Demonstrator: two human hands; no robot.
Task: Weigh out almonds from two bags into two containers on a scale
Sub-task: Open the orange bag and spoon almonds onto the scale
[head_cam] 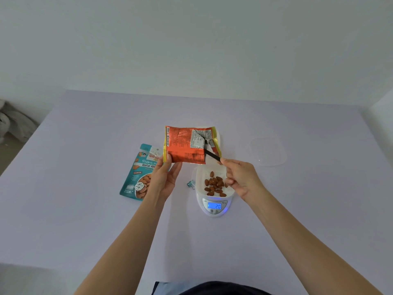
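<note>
left hand pinches crinkly orange foil bag, right hand pinches thin black strip.

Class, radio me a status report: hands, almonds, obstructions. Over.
Left hand grips orange bag; right hand pinches black utensil reaching into it. Almonds in container on scale, display reads 20. Nothing in the way.

One wide-angle view, worn on the person's head, faces forward and down across the pale lilac worktop. The left hand and right hand sit near mid-frame, close under the lens, forearms entering from the bottom edge. The plain white wall fills the upper third.
</note>
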